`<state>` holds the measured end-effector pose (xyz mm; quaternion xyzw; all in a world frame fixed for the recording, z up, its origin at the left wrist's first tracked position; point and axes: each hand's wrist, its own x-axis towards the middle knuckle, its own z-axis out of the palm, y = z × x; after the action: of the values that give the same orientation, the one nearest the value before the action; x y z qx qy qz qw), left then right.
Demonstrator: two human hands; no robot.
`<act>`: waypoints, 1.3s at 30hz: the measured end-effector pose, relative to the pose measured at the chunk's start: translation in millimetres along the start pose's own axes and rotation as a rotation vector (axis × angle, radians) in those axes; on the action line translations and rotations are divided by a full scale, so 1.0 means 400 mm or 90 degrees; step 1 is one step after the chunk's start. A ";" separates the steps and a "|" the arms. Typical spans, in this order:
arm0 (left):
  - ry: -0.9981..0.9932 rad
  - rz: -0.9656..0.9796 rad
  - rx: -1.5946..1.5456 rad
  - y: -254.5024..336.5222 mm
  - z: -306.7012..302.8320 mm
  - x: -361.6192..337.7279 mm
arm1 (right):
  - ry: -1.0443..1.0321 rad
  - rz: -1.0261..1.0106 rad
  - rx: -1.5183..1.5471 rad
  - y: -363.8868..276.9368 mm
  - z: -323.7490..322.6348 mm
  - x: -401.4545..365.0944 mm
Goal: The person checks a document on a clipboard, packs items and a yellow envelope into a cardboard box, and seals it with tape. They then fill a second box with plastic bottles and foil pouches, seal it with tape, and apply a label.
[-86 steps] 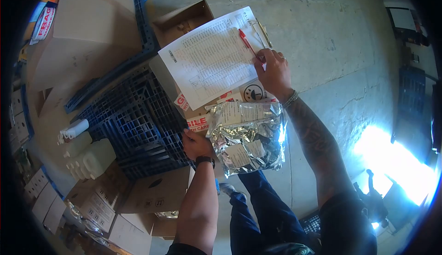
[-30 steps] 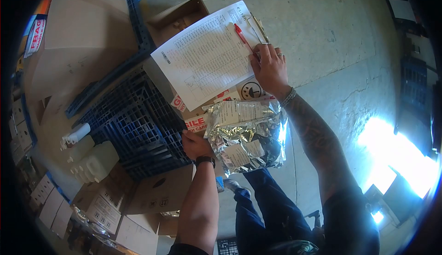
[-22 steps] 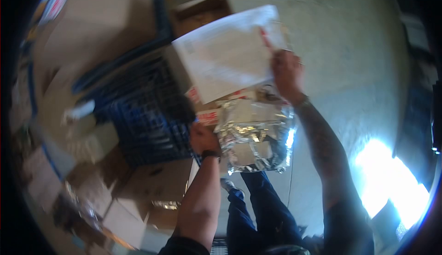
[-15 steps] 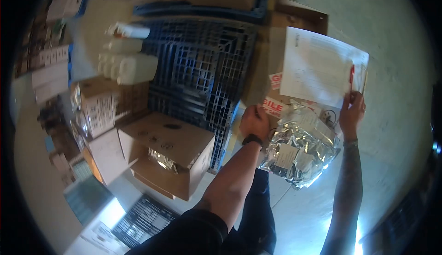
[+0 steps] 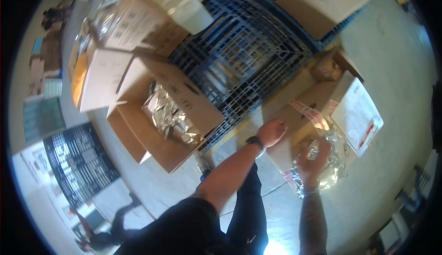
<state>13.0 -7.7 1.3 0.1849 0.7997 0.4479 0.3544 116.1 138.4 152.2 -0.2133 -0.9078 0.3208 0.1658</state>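
A crinkled silver foil bag [image 5: 334, 165] lies on a cardboard box [image 5: 287, 117] with red and white tape. On the bag rests my right hand [image 5: 314, 156], blurred, its grip hard to make out. My left hand [image 5: 272, 132], with a dark wristband, is curled above the near left edge of the same box; whatever its fingers may hold is hidden. White papers [image 5: 355, 110] with a red pen [image 5: 367, 134] lie at the box's right side, apart from both hands.
An open carton [image 5: 133, 126] holding silver foil bags [image 5: 168, 112] stands left of the blue pallet [image 5: 248, 38]. White jugs [image 5: 191, 13] and more boxes [image 5: 142, 22] are at the upper left. Another person [image 5: 113, 232] is at the lower left.
My right hand has left the pen and papers and moved down-left onto the foil bag. The view has turned and shifted, showing more of the open carton's contents.
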 end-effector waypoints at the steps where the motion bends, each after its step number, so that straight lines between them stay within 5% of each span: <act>1: 0.049 0.025 -0.044 -0.027 -0.071 -0.074 | -0.066 -0.047 0.061 -0.054 0.047 -0.014; 5: 0.312 -0.052 -0.050 -0.163 -0.375 -0.447 | -0.416 -0.021 0.231 -0.248 0.239 -0.081; 9: 0.643 -0.127 0.294 -0.215 -0.685 -0.779 | -0.432 -0.092 0.164 -0.386 0.407 -0.131; 12: 0.727 -0.296 0.313 -0.324 -0.780 -0.909 | -0.376 -0.138 0.045 -0.465 0.535 -0.148; 15: 0.478 -0.547 -0.048 -0.429 -0.789 -0.941 | -0.451 -0.109 -0.148 -0.515 0.627 -0.119; 17: 0.406 -0.524 0.148 -0.501 -0.746 -0.930 | -0.567 -0.089 -0.286 -0.524 0.668 -0.102; 23: 0.384 -0.553 0.080 -0.568 -0.714 -0.978 | -0.475 -0.206 -0.260 -0.474 0.708 -0.152; 24: 0.314 -0.453 0.218 -0.554 -0.722 -0.984 | -0.482 -0.212 -0.260 -0.475 0.705 -0.150; 27: 0.412 -0.529 0.091 -0.586 -0.686 -0.960 | -0.490 -0.247 -0.297 -0.470 0.700 -0.145; 33: 0.485 -0.441 0.020 -0.612 -0.672 -1.003 | -0.476 -0.245 -0.351 -0.415 0.700 -0.181; 37: 0.426 -0.383 -0.033 -0.698 -0.681 -0.989 | -0.490 -0.215 -0.434 -0.454 0.707 -0.167; 39: 0.548 -0.373 -0.100 -0.674 -0.704 -0.957 | -0.566 -0.231 -0.434 -0.426 0.709 -0.132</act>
<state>72.9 -550.3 24.2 -0.2742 0.8550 0.4244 0.1172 -10.8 -152.7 45.1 0.0590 -0.9641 0.0361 -0.2562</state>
